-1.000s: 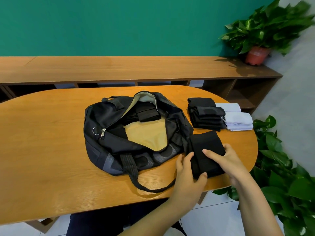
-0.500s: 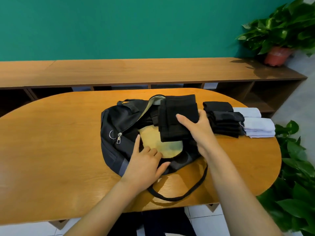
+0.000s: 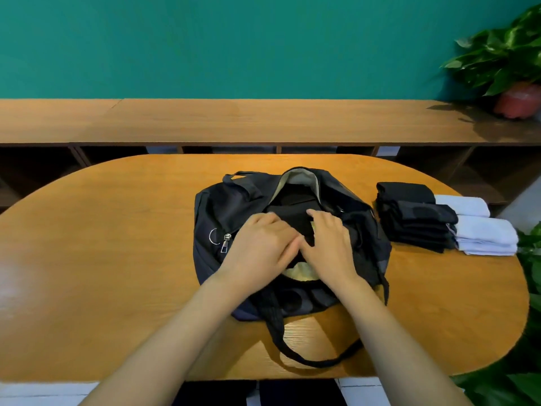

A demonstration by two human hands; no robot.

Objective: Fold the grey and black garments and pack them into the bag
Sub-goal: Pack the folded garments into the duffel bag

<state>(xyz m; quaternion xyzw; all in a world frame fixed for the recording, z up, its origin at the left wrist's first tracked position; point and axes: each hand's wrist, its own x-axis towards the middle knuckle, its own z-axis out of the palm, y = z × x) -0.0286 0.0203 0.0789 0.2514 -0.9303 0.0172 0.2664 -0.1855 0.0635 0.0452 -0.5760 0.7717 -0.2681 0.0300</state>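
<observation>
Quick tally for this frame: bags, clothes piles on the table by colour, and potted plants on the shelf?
Bag: 1
Black clothes pile: 1
Pale clothes pile: 1
Potted plant on the shelf: 1
Total: 4

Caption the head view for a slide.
Left hand and right hand press a black garment into the open bag; folded stacks nearby.

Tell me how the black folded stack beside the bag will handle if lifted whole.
Probably floppy: the black stack is soft cloth, so its edges should sag. Likely to slide apart, since its layers sit unevenly. Probably light, being only cloth.
</observation>
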